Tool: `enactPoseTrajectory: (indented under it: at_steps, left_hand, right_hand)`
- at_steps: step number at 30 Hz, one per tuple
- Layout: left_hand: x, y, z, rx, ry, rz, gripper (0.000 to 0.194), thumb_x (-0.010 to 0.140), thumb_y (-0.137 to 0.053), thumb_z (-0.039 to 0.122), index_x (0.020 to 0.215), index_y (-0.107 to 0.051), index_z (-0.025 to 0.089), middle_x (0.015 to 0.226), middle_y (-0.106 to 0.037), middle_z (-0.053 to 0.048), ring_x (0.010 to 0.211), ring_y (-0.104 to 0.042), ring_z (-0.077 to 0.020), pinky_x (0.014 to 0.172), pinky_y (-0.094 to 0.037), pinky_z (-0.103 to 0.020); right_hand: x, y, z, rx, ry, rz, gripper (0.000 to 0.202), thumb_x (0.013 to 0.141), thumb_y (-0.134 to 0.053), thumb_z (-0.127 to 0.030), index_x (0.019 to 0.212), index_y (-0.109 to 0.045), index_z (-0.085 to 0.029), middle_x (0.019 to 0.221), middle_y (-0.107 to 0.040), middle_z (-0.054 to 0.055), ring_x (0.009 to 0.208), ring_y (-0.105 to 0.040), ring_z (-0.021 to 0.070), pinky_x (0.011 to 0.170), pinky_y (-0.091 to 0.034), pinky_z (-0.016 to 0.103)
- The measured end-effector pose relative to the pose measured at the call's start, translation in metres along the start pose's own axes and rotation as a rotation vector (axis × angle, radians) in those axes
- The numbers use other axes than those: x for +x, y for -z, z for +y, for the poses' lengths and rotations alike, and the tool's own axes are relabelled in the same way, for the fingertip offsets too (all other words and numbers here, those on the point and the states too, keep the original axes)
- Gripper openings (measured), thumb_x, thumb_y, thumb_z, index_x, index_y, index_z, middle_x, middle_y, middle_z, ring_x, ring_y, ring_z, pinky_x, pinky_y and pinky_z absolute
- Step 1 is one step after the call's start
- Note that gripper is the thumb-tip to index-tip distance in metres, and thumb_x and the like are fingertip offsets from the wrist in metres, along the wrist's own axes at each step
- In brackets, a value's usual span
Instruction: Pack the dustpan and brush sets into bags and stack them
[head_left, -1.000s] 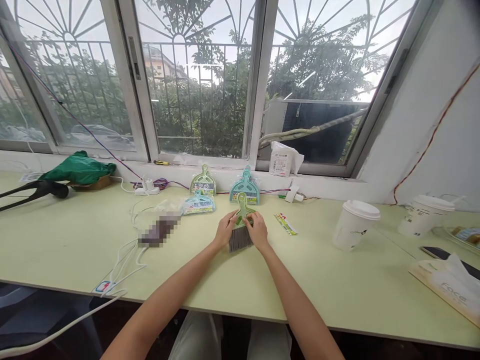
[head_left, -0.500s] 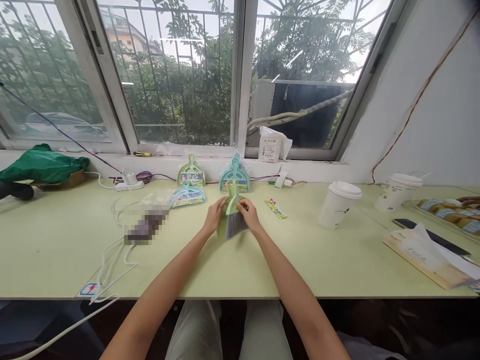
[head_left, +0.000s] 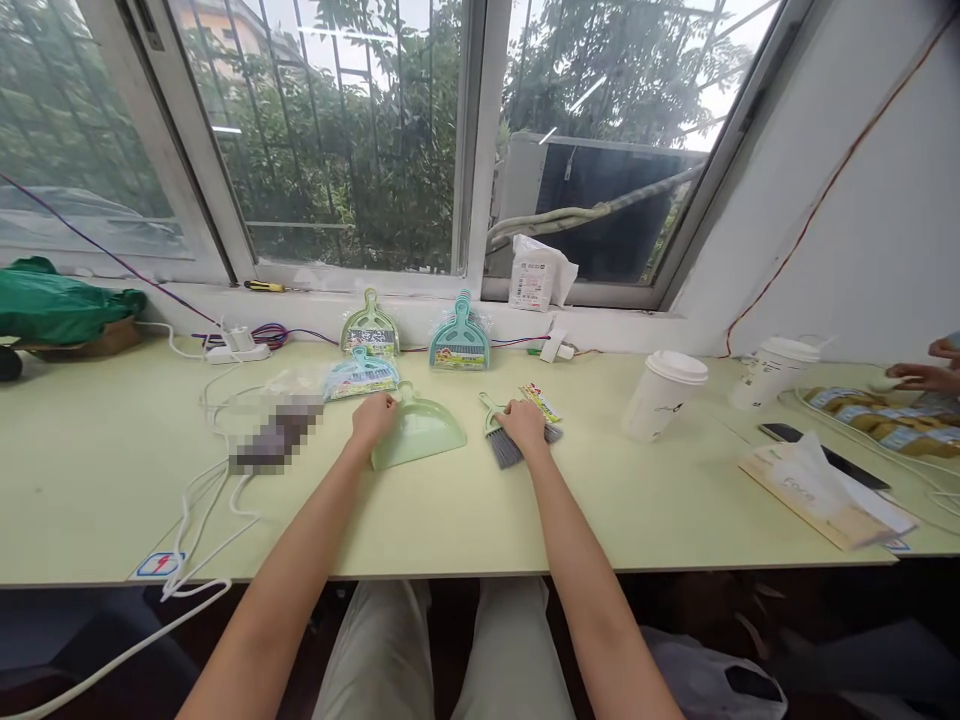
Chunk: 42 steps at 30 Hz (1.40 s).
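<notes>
A light green dustpan (head_left: 424, 432) lies on the table, its handle pointing to the window. My left hand (head_left: 373, 418) is closed on the dustpan's left edge near the handle. To its right, a small green hand brush (head_left: 504, 447) with grey bristles rests on the table. My right hand (head_left: 524, 424) is closed over the brush's body, hiding part of it. A colourful label card (head_left: 541, 403) lies just beyond that hand. Wrapped blue dustpan sets (head_left: 364, 374) lie left of the green dustpan.
Against the wall stand a packed green dustpan set (head_left: 370, 325) and a stack of teal ones (head_left: 460, 335). White cups (head_left: 664, 395), a tissue pack (head_left: 814, 495) and a phone (head_left: 862, 468) are on the right. White cables (head_left: 217, 500) cross the left. Another person's hand (head_left: 926, 376) shows far right.
The dustpan and brush, held together before, are now apart on the table, the dustpan to the left and the brush to the right. The view has shifted slightly; another person's hand has appeared.
</notes>
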<state>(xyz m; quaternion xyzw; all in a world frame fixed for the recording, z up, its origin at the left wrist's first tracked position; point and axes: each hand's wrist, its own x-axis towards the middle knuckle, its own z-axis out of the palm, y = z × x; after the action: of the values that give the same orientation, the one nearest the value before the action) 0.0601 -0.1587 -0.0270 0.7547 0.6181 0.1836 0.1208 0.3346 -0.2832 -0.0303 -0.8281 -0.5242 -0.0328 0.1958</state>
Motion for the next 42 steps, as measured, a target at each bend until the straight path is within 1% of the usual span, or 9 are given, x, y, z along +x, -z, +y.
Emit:
enactPoseTrajectory:
  at_steps: [4, 8, 15, 17, 22, 28, 32, 37, 42]
  left_hand:
    - [0.000, 0.001, 0.000, 0.008, -0.013, -0.008, 0.035, 0.083, -0.045, 0.047, 0.097, -0.067, 0.023, 0.104, -0.070, -0.007, 0.095, -0.061, -0.0246, 0.071, -0.042, -0.028]
    - [0.005, 0.001, -0.008, 0.031, -0.029, 0.000, 0.026, 0.080, -0.052, 0.040, 0.091, -0.068, 0.022, 0.101, -0.070, -0.008, 0.094, -0.062, -0.0234, 0.069, -0.042, -0.026]
    - [-0.003, -0.009, -0.001, -0.046, -0.079, 0.082, 0.017, 0.077, -0.050, 0.028, 0.077, -0.065, 0.020, 0.085, -0.069, -0.010, 0.079, -0.062, -0.0239, 0.063, -0.041, -0.028]
    - [-0.013, -0.016, 0.015, -0.151, -0.178, 0.025, 0.019, 0.079, -0.051, 0.033, 0.080, -0.066, 0.021, 0.083, -0.069, -0.008, 0.077, -0.062, -0.0223, 0.064, -0.041, -0.028]
    - [-0.047, -0.034, 0.059, -0.345, -0.594, -0.240, 0.040, 0.091, -0.034, 0.043, 0.079, -0.066, 0.022, 0.073, -0.065, -0.004, 0.068, -0.059, -0.0183, 0.062, -0.043, -0.027]
    - [-0.047, -0.031, 0.057, 0.044, -0.939, 0.092, 0.023, 0.087, -0.051, 0.030, 0.106, -0.062, 0.022, 0.107, -0.060, -0.009, 0.101, -0.053, -0.0234, 0.078, -0.044, -0.032]
    - [-0.037, -0.028, 0.045, 0.164, -0.988, 0.155, 0.031, 0.084, -0.047, 0.012, 0.113, -0.058, 0.020, 0.114, -0.057, -0.011, 0.105, -0.051, -0.0238, 0.086, -0.041, -0.035]
    - [-0.037, -0.029, 0.046, 0.186, -1.029, 0.070, 0.034, 0.085, -0.038, 0.006, 0.109, -0.059, 0.017, 0.110, -0.059, -0.013, 0.097, -0.054, -0.0223, 0.080, -0.043, -0.032]
    - [-0.037, -0.033, 0.051, 0.097, -0.923, -0.016, 0.028, 0.087, -0.041, 0.007, 0.102, -0.061, 0.018, 0.097, -0.063, -0.012, 0.089, -0.059, -0.0201, 0.075, -0.044, -0.028]
  right_hand:
    - [0.000, -0.002, -0.003, -0.054, -0.039, -0.060, 0.030, 0.081, -0.060, -0.042, 0.098, -0.068, -0.018, 0.111, -0.064, 0.014, 0.110, -0.054, 0.0286, 0.081, -0.042, 0.034]
    - [0.001, -0.001, -0.004, -0.077, -0.064, -0.075, 0.027, 0.078, -0.063, -0.035, 0.096, -0.070, -0.017, 0.109, -0.065, 0.015, 0.107, -0.057, 0.0284, 0.079, -0.043, 0.034]
    - [0.003, -0.001, -0.008, 0.198, -0.029, 0.111, 0.019, 0.076, -0.061, -0.032, 0.087, -0.068, -0.019, 0.099, -0.067, 0.010, 0.096, -0.060, 0.0238, 0.074, -0.043, 0.031]
    - [0.001, -0.004, -0.016, 0.248, 0.067, 0.119, 0.018, 0.078, -0.060, -0.034, 0.087, -0.067, -0.021, 0.100, -0.067, 0.008, 0.097, -0.058, 0.0224, 0.074, -0.043, 0.030]
    - [-0.006, -0.017, -0.032, 0.192, 0.248, -0.060, 0.014, 0.080, -0.060, -0.027, 0.089, -0.068, -0.021, 0.101, -0.069, 0.008, 0.102, -0.055, 0.0236, 0.078, -0.041, 0.030]
    - [-0.006, -0.018, -0.031, 0.232, 0.287, -0.089, 0.021, 0.079, -0.064, -0.029, 0.098, -0.070, -0.023, 0.112, -0.066, 0.007, 0.107, -0.053, 0.0238, 0.085, -0.041, 0.032]
    - [-0.004, -0.017, -0.030, 0.353, 0.335, -0.113, 0.020, 0.076, -0.067, -0.029, 0.095, -0.071, -0.024, 0.104, -0.068, 0.003, 0.100, -0.056, 0.0207, 0.087, -0.041, 0.031]
    - [-0.002, -0.022, -0.030, 0.421, 0.360, -0.102, 0.011, 0.075, -0.069, -0.026, 0.086, -0.072, -0.024, 0.094, -0.070, 0.002, 0.087, -0.059, 0.0180, 0.084, -0.042, 0.030]
    - [0.001, -0.026, -0.031, 0.385, 0.347, -0.114, 0.008, 0.075, -0.069, -0.023, 0.084, -0.070, -0.024, 0.099, -0.070, 0.001, 0.095, -0.058, 0.0197, 0.085, -0.041, 0.031]
